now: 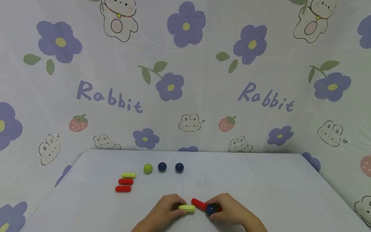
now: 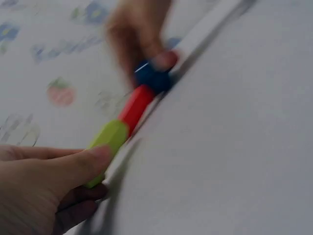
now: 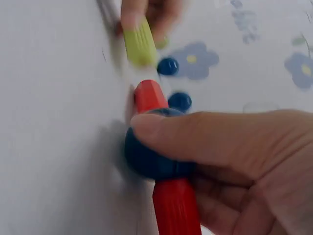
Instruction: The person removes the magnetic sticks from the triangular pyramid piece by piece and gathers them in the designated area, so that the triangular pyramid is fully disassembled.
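My left hand (image 1: 165, 209) pinches a yellow-green rod (image 1: 187, 208) between thumb and fingers, low over the white table. Just to its right, my right hand (image 1: 233, 211) grips a dark blue ball (image 1: 211, 210). Two red rods are joined to that ball: one red rod (image 1: 198, 203) points toward the left hand, and the other red rod (image 3: 177, 208) sticks out the opposite side, partly behind the fingers. In the right wrist view a small gap separates the yellow-green rod's end from the nearer red rod. The left wrist view is blurred, and there the two rods overlap.
At the table's back left stand a green ball (image 1: 148, 168), a blue ball (image 1: 162, 166) and another blue ball (image 1: 179, 167). Left of them lie a yellow-green rod (image 1: 128, 175) and two red rods (image 1: 126, 181). A patterned cloth (image 1: 203, 80) hangs behind the table (image 1: 261, 180).
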A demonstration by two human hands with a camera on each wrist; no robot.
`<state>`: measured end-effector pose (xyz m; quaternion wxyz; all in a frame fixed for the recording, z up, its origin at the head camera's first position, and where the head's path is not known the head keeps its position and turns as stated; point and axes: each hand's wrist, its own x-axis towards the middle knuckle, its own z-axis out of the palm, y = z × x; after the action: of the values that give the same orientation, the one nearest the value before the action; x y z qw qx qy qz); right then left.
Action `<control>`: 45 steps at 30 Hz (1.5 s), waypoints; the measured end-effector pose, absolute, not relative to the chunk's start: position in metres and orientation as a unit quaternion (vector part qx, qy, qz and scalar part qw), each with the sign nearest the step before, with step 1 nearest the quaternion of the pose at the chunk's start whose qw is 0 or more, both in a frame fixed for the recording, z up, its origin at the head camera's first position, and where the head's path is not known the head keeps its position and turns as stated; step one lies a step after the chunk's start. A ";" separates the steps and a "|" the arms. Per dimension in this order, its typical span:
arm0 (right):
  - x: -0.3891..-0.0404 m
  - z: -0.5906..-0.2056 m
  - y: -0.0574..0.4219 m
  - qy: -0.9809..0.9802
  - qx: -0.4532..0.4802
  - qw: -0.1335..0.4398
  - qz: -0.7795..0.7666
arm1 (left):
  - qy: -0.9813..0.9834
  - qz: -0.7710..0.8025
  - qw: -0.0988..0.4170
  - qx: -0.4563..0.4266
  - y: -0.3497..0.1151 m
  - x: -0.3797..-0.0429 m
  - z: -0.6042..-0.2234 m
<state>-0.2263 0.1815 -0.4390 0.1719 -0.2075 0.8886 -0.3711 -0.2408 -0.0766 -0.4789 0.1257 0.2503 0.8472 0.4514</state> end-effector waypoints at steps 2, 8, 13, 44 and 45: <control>-0.226 -0.439 0.186 0.894 -0.191 0.169 -0.369 | 0.846 0.464 0.123 0.233 -0.090 -0.245 -0.479; -0.226 -0.440 0.191 0.883 -0.188 0.172 -0.393 | 0.826 0.487 0.127 0.253 -0.105 -0.250 -0.480; -0.225 -0.439 0.190 0.881 -0.191 0.170 -0.399 | 0.841 0.450 0.158 0.256 -0.112 -0.251 -0.470; -0.229 -0.443 0.191 0.884 -0.200 0.163 -0.389 | 0.962 0.271 0.033 0.019 -0.240 -0.255 -0.442; -0.229 -0.443 0.191 0.885 -0.200 0.163 -0.389 | 0.962 0.271 0.032 0.018 -0.240 -0.255 -0.443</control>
<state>-0.2287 0.1908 -0.4433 0.1631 -0.1997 0.8845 -0.3888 -0.2549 -0.2403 -0.4426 0.0322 0.0180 0.9620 0.2707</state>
